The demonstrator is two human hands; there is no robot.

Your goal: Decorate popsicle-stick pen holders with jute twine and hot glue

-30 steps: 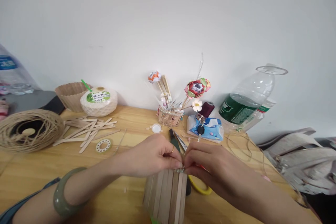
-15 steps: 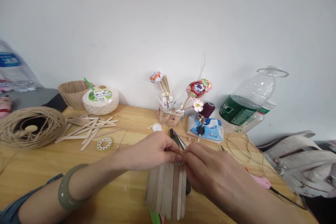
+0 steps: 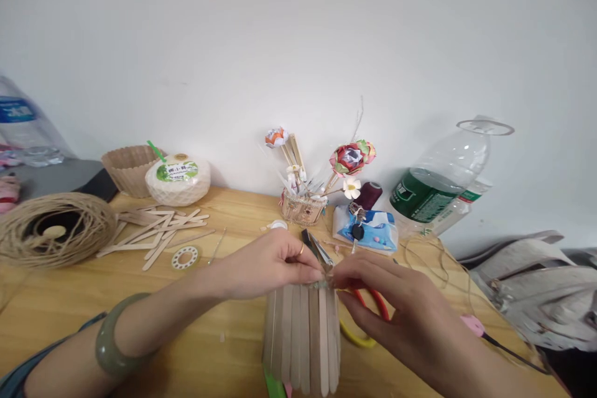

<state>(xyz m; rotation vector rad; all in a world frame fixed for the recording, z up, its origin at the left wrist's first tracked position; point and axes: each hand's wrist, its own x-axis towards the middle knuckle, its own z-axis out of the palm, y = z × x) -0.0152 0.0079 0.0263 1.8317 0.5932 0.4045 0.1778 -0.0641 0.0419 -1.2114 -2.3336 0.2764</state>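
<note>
A tapering piece of flat wooden craft sticks set side by side (image 3: 301, 336) is below my hands, with a glittery cord (image 3: 319, 285) along its top edge. My left hand (image 3: 280, 261) wears a ring and a green bangle on its wrist; its thumb and forefinger are pinched together at the cord. Facing it, my right hand (image 3: 396, 292) has its fingertips closed on the same cord, its thumb a little lower. What exactly lies between the fingertips is small and partly hidden. Red and yellow loop handles (image 3: 357, 343) show beneath my right hand.
Behind the hands lie metal blades (image 3: 321, 250), a tissue pack (image 3: 368, 230) and a box of paper flowers (image 3: 303, 208). Loose craft sticks (image 3: 163, 230), a tape roll (image 3: 185, 257) and coiled twine (image 3: 56, 230) are left. A large bottle (image 3: 429, 193) and pink corded tool (image 3: 472, 324) are right.
My right hand has shifted slightly right and opened its thumb away, uncovering the cord and the red and yellow handles. The stick piece has moved a little to the right.
</note>
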